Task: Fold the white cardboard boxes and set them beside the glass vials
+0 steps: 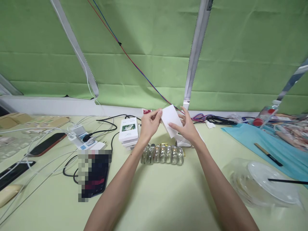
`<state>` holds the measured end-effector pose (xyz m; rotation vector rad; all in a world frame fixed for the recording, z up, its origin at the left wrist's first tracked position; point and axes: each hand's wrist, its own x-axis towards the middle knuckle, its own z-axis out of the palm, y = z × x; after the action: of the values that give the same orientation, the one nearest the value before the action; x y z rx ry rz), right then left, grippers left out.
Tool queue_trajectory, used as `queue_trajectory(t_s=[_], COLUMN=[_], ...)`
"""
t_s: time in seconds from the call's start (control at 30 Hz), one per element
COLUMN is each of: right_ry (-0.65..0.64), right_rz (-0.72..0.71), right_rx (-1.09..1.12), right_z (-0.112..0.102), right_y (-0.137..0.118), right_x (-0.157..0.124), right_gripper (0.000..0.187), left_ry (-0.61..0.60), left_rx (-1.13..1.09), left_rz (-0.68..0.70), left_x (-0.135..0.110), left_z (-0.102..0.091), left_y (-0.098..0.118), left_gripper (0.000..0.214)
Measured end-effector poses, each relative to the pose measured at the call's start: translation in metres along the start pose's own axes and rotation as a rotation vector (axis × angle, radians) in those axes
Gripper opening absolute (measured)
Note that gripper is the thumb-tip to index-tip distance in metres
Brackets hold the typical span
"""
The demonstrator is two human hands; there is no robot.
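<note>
Between both hands, above the table, a small white box (pixel 171 119) is held tilted, its plain face toward me. My left hand (pixel 151 123) pinches its upper left corner with thumb and fingers. My right hand (pixel 185 125) grips the right side, thumb across the face and fingers behind. Below the hands stands a row of several clear glass bottles (pixel 166 155). Left of them is a stack of white boxes (pixel 128 130) with a flower picture on top. More white boxes (pixel 182 141) lie behind the bottles, partly hidden by my right hand.
On the left are a partly pixelated phone (pixel 98 176), a power strip (pixel 83 138) with tangled cables, and two more dark phones. To the right sit a lidded plastic tub (pixel 271 183), a blue cloth (pixel 247 144), a knife-like tool (pixel 268 154) and a water bottle (pixel 267 114).
</note>
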<state>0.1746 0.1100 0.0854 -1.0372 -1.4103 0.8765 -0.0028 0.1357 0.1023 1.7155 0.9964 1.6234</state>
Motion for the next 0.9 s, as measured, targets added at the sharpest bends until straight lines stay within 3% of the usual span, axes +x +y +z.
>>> queue_trajectory(t_s=[0.13, 0.27, 0.43, 0.6, 0.9], right_ry=[0.058, 0.059, 0.014, 0.118, 0.119], right_rz=[0.166, 0.275, 0.293, 0.284, 0.259], right_rx=[0.112, 0.357, 0.538, 0.561, 0.555], right_z=[0.001, 0.006, 0.017, 0.026, 0.030], right_y=[-0.003, -0.005, -0.009, -0.012, -0.010], right_x=[-0.001, -0.002, -0.007, -0.008, -0.008], right_gripper=[0.111, 0.098, 0.073, 0.068, 0.060], left_ry=[0.073, 0.143, 0.259, 0.318, 0.361], left_rx=[-0.181, -0.276, -0.312, -0.314, -0.336], left_rz=[-0.087, -0.134, -0.133, -0.135, -0.151], left_x=[0.000, -0.004, -0.009, -0.013, -0.018], left_z=[0.001, 0.006, 0.016, 0.024, 0.031], left_y=[0.001, 0.001, -0.001, -0.006, -0.007], left_gripper=[0.041, 0.043, 0.037, 0.038, 0.030])
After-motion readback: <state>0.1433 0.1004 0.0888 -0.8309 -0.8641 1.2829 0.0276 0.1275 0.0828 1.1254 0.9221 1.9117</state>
